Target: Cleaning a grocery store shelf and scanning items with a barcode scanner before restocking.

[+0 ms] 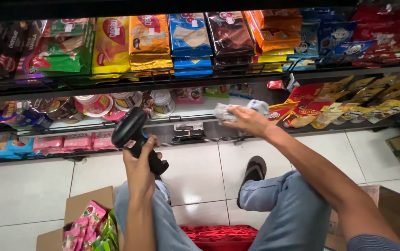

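Right hand (246,120) is stretched forward to the lower shelf (181,128), its fingers closed around a small crinkled silvery packet (224,113) that it holds just above the shelf's front rail. The packet sticks out to the left of the fingers, its long axis lying roughly sideways along the shelf edge. Left hand (140,160) sits nearer the body and lower in view, wrapped tight around the grip of a black handheld scanner (132,132), whose head tilts up and away toward the shelf. Scanner head and packet are near each other but apart, the packet lying up and to the right of the scanner. Round lidded tubs (95,104) stand behind the scanner on the same shelf, and yellow and red pouches (330,109) lie to the right of the packet. A cardboard box (86,218) of pink and green sachets rests on the tiled floor by the left knee.
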